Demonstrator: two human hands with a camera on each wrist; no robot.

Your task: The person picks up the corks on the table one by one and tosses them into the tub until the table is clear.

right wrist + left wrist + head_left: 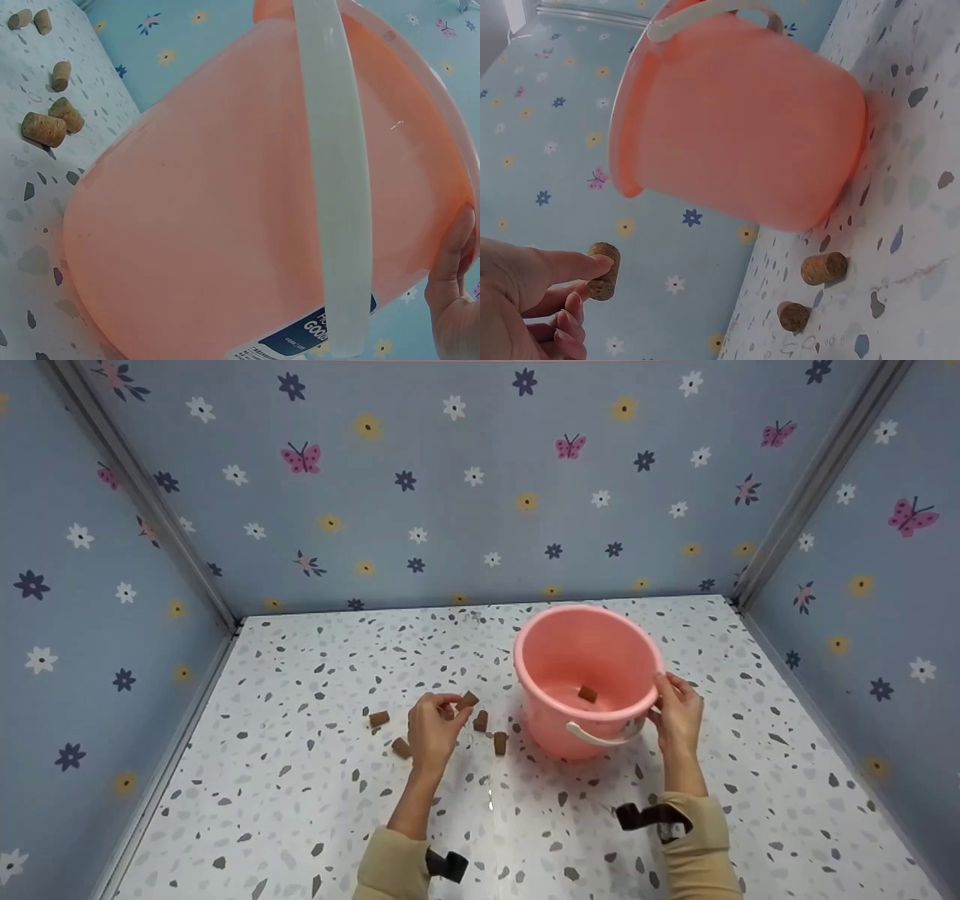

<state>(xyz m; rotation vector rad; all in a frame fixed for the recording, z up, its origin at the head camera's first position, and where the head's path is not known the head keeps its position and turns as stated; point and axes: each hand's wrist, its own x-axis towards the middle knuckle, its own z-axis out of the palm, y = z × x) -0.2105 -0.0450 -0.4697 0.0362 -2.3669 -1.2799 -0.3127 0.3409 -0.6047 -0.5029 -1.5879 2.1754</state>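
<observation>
My left hand pinches a brown cork between thumb and fingers, raised over the speckled tabletop to the left of the bucket. The pink plastic bucket stands right of centre, its mouth tipped a little toward me. At its right side my right hand grips the rim, with the thumb at the outer edge. One cork lies inside on the bucket's bottom. Two more corks, one upright-looking and one just behind it, sit between the left hand and the bucket.
Left of the left hand lie another cork and a second cork. The bucket's white handle hangs down its near side. Flowered blue panels wall in the speckled table at the back and both sides.
</observation>
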